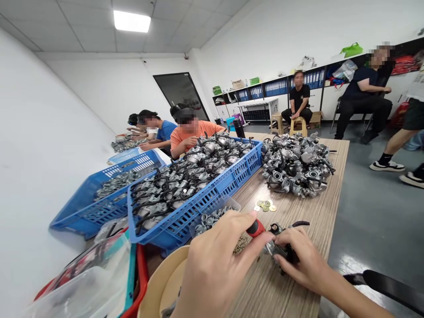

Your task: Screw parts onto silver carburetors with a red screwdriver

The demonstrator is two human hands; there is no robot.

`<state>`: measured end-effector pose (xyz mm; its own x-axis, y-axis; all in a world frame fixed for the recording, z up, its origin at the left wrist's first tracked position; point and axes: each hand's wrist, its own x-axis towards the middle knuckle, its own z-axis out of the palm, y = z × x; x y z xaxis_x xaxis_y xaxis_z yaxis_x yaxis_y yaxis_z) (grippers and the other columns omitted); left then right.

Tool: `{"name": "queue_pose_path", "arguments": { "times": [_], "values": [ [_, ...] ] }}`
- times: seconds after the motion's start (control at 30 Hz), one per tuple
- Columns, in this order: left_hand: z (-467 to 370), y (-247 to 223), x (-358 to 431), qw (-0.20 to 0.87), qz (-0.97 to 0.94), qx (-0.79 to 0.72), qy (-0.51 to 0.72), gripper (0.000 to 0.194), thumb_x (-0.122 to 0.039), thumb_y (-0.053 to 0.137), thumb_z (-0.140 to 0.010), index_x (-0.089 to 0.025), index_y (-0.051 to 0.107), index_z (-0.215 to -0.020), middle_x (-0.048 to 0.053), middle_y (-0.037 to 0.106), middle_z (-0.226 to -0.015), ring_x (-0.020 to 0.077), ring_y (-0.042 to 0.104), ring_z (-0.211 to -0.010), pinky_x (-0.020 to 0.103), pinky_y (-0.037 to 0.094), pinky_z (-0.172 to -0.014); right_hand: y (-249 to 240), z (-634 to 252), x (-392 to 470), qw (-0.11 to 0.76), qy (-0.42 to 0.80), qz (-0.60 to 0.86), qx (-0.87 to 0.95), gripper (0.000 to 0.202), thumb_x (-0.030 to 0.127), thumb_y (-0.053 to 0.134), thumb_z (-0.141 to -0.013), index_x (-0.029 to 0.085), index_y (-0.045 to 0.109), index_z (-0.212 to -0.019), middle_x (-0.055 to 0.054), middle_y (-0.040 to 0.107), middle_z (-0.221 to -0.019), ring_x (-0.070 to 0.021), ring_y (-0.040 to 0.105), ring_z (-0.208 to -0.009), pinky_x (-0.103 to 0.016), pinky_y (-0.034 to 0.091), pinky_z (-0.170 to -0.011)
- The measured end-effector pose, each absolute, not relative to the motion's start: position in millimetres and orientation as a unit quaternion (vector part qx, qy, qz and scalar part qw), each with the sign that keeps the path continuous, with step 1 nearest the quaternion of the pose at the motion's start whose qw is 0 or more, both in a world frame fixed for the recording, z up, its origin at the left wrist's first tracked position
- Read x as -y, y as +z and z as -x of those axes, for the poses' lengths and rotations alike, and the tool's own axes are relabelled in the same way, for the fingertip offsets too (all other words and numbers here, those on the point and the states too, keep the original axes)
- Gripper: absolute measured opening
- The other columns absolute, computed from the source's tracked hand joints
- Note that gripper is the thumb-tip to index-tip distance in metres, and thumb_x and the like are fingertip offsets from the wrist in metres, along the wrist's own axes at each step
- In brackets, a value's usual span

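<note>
My left hand (217, 258) is closed around the red and black handle of a screwdriver (260, 230). The shaft points down at a carburetor (275, 228), which my right hand (306, 258) grips low over the table. Fingers hide much of this carburetor, and I cannot make out exactly where the screwdriver tip sits. Just beyond my hands lie several thin brass-coloured plates (266, 205). A heap of small screws (241, 244) shows partly behind my left hand. Near it, a clear plastic container (236, 202) holds small grey metal parts.
A blue crate (212, 205) full of carburetors spans the table, with a carburetor pile (298, 163) to its right. Another blue crate (76, 212), a red tray (143, 269) and a beige round container (155, 282) stand left. Co-workers (195, 132) sit beyond; other people are at right.
</note>
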<state>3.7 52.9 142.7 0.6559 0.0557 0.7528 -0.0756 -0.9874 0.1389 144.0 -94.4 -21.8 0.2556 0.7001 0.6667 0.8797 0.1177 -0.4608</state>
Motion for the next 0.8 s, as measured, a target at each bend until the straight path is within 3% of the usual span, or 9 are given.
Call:
{"name": "queue_pose_path", "arguments": {
  "times": [0.3, 0.5, 0.67, 0.8],
  "values": [
    [-2.2, 143.0, -46.6, 0.02, -0.906, 0.015, 0.422, 0.016, -0.034, 0.05, -0.109, -0.02, 0.055, -0.104, -0.003, 0.076, -0.079, 0.0105, 0.076, -0.068, 0.016, 0.058, -0.063, -25.4, -132.0, 87.2, 0.417, -0.127, 0.715, 0.547, 0.036, 0.032, 0.069, -0.095, 0.024, 0.059, -0.129, -0.005, 0.068, -0.097, -0.0215, 0.064, -0.084, -0.035, 0.047, -0.074],
    [1.2, 140.7, -44.2, -0.01, -0.917, -0.02, 0.398, 0.02, -0.034, 0.045, -0.11, -0.018, 0.057, -0.114, -0.001, 0.08, -0.084, 0.0117, 0.076, -0.061, 0.019, 0.058, -0.058, -26.6, -124.4, 77.4, 0.4, -0.163, 0.733, 0.525, 0.028, 0.024, 0.067, -0.093, 0.022, 0.064, -0.121, -0.003, 0.063, -0.088, -0.0198, 0.06, -0.077, -0.033, 0.041, -0.071],
    [8.3, 140.9, -49.9, 0.097, -0.928, -0.019, 0.359, 0.023, -0.041, 0.044, -0.11, -0.024, 0.059, -0.115, -0.002, 0.082, -0.096, 0.0126, 0.08, -0.075, 0.019, 0.063, -0.063, -27.5, -127.6, 79.0, 0.4, -0.141, 0.733, 0.531, 0.026, 0.024, 0.068, -0.092, 0.023, 0.066, -0.118, -0.002, 0.063, -0.089, -0.0192, 0.061, -0.08, -0.032, 0.042, -0.072],
    [13.0, 142.0, -53.5, 0.167, -0.933, -0.034, 0.316, 0.021, -0.035, 0.046, -0.109, -0.027, 0.061, -0.122, -0.001, 0.081, -0.107, 0.0149, 0.081, -0.088, 0.023, 0.067, -0.071, -27.4, -127.4, 79.0, 0.419, -0.133, 0.73, 0.523, 0.026, 0.024, 0.069, -0.091, 0.022, 0.066, -0.116, -0.002, 0.063, -0.088, -0.0193, 0.062, -0.079, -0.033, 0.043, -0.073]
  ]
}}
